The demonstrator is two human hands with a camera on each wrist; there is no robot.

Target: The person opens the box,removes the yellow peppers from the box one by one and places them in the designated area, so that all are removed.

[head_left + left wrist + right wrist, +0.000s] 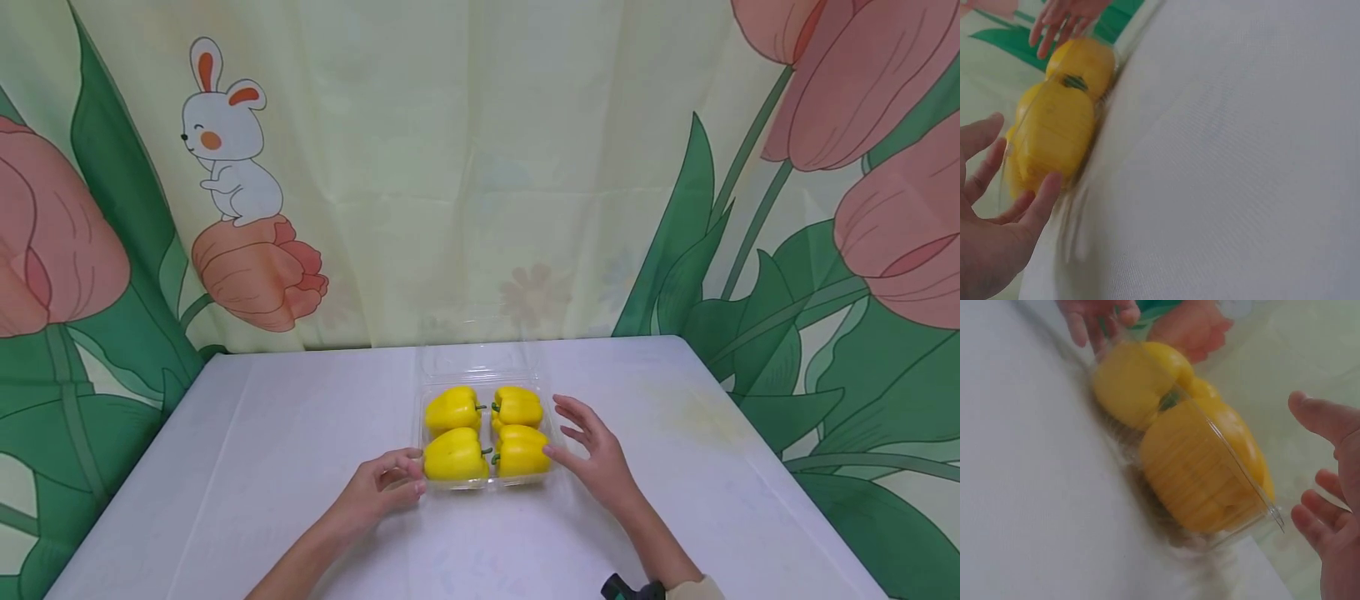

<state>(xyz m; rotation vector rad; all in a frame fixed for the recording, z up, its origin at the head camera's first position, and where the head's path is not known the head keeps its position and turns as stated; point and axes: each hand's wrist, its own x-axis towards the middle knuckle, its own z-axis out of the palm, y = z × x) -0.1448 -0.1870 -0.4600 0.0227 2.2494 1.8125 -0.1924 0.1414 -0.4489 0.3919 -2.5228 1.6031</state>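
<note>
A clear plastic clamshell box (489, 483) sits on the white table with its lid (477, 360) raised at the back. Several yellow bell peppers (455, 456) lie inside in two rows, their green stems (1169, 400) turned inward. My left hand (378, 487) is at the box's front left corner, fingers loosely bent; whether the fingertips touch the plastic I cannot tell. On the other side, my right hand (597, 457) is held beside the right wall with fingers spread. The right wrist view shows a gap between this hand (1338, 487) and the box rim (1229, 445).
The white-covered table (285, 433) extends to both sides of the box. Behind it hangs a curtain (465, 167) printed with tulips and a rabbit. A black device (632, 589) is worn near my right wrist, beside a beige sleeve (696, 588).
</note>
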